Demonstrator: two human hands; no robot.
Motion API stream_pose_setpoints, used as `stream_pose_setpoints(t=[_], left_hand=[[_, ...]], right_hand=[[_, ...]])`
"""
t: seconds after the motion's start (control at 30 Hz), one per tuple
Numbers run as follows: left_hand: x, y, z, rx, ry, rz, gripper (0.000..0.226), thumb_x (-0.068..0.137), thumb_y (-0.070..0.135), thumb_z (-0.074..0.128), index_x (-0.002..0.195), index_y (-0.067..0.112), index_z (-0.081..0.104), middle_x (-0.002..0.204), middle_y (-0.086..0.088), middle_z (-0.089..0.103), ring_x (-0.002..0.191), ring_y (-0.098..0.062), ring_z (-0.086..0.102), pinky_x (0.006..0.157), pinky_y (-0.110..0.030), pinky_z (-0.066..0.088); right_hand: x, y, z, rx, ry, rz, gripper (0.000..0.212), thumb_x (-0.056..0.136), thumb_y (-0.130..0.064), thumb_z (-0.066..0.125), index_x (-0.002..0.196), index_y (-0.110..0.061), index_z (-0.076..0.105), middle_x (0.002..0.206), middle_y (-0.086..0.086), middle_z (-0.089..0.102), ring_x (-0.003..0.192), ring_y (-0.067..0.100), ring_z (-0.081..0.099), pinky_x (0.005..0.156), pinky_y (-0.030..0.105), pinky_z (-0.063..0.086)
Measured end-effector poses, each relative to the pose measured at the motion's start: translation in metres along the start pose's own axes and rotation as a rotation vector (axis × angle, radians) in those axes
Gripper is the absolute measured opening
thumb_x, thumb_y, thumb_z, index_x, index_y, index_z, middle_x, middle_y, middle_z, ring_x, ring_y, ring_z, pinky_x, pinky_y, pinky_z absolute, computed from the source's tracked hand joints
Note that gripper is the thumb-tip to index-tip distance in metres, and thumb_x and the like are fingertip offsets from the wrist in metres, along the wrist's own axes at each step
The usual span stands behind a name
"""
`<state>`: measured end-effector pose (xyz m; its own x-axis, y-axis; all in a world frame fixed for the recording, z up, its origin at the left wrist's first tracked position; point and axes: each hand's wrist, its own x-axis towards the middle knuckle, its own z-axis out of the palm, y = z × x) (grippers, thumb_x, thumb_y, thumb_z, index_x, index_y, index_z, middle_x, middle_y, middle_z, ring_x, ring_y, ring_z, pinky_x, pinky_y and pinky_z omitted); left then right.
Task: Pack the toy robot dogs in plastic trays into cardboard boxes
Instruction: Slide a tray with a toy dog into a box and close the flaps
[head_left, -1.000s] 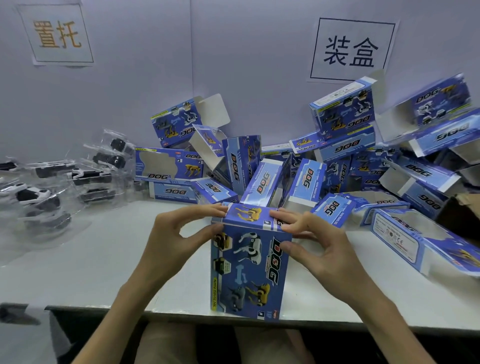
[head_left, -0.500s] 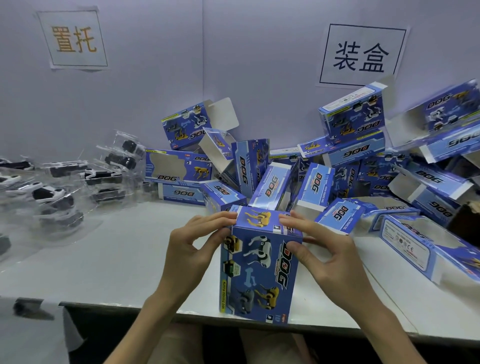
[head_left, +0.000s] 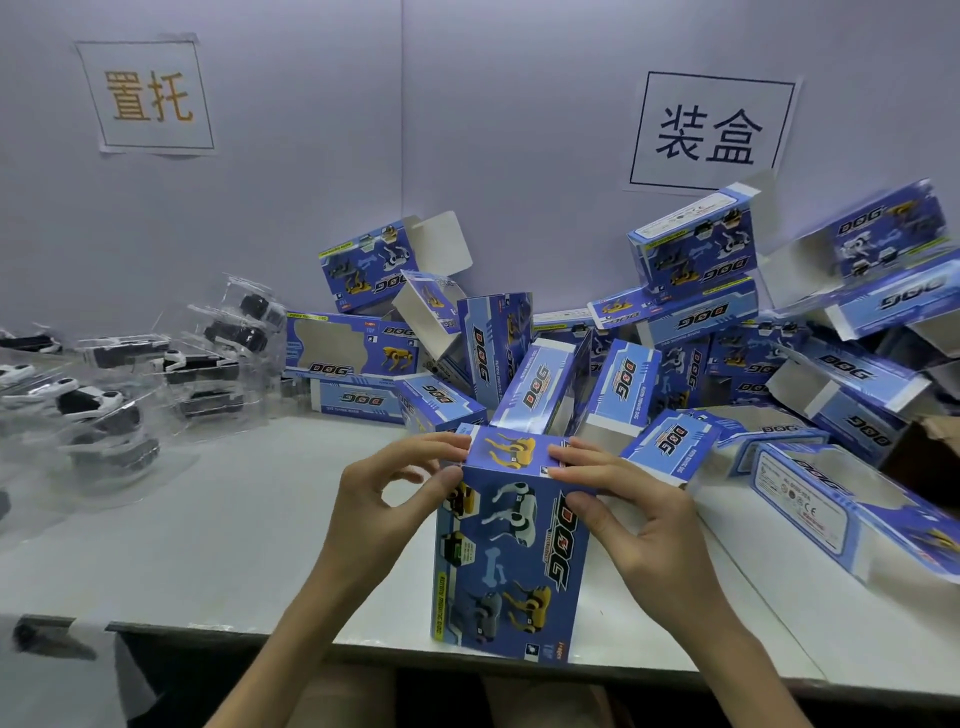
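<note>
A blue cardboard box (head_left: 511, 551) printed with robot dogs stands upright on end at the front edge of the white table (head_left: 218, 545). My left hand (head_left: 384, 512) grips its upper left corner, fingers on the top flap and thumb on the front face. My right hand (head_left: 636, 525) grips the upper right corner the same way. The top flap with a yellow dog picture lies folded down. What is inside the box is hidden. Clear plastic trays holding black and white toy robot dogs (head_left: 98, 400) lie piled at the left.
A heap of blue boxes (head_left: 675, 353), several with open flaps, fills the back and right of the table. One long box (head_left: 841, 514) lies close to my right hand. Two paper signs hang on the wall behind. A brown carton corner (head_left: 930, 452) shows at far right.
The view has shifted slightly, so the scene sits further right and lower. Both hands stay on the box top, with fingers pressed a little closer onto the flap.
</note>
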<state>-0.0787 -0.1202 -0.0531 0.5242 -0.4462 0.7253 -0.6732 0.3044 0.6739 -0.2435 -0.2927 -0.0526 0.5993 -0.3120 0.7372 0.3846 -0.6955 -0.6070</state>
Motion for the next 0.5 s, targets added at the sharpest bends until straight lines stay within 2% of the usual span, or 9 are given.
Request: stream_pose_setpoints(t=[0.13,0.23,0.3,0.4,0.5], left_hand=[[0.009,0.004,-0.006,0.025,-0.087,0.035,0.012,0.083,0.034,0.069,0.09,0.028,0.076,0.109,0.014,0.072,0.104,-0.017,0.066,0.072,-0.019,0.051],[0.007,0.001,-0.003,-0.002,-0.072,0.044,0.009,0.085,0.028,0.07,0.091,0.023,0.075,0.108,0.008,0.072,0.105,-0.021,0.065,0.071,-0.022,0.052],[0.003,-0.002,-0.001,-0.032,-0.047,0.021,0.006,0.086,0.024,0.071,0.089,0.022,0.075,0.107,0.003,0.072,0.102,-0.025,0.066,0.07,-0.026,0.053],[0.005,-0.002,-0.001,-0.037,-0.034,0.014,0.006,0.082,0.023,0.071,0.084,0.023,0.076,0.103,0.004,0.072,0.088,-0.02,0.067,0.064,-0.028,0.054],[0.009,0.0,-0.002,-0.101,-0.074,-0.038,0.009,0.082,0.024,0.075,0.089,0.019,0.076,0.102,0.001,0.072,0.076,-0.017,0.065,0.058,-0.024,0.052]], right_hand=[[-0.002,0.002,0.001,-0.014,0.009,-0.005,0.021,0.092,-0.018,0.066,0.11,-0.027,0.074,0.122,-0.016,0.069,0.13,0.01,0.054,0.106,0.032,0.043],[0.002,-0.005,0.008,-0.181,-0.017,-0.054,0.03,0.093,-0.03,0.063,0.119,-0.045,0.067,0.117,-0.02,0.062,0.122,0.01,0.051,0.099,0.019,0.04],[0.006,-0.007,0.016,-0.273,-0.009,-0.069,0.026,0.091,-0.039,0.062,0.115,-0.05,0.067,0.11,-0.021,0.056,0.115,0.01,0.048,0.095,0.015,0.035],[0.008,-0.009,0.023,-0.247,0.063,-0.06,0.021,0.09,-0.034,0.064,0.106,-0.043,0.073,0.103,-0.017,0.057,0.108,0.013,0.049,0.091,0.02,0.039],[0.008,-0.008,0.025,-0.23,0.104,-0.045,0.019,0.089,-0.03,0.065,0.103,-0.037,0.075,0.101,-0.012,0.059,0.107,0.014,0.05,0.09,0.026,0.042]])
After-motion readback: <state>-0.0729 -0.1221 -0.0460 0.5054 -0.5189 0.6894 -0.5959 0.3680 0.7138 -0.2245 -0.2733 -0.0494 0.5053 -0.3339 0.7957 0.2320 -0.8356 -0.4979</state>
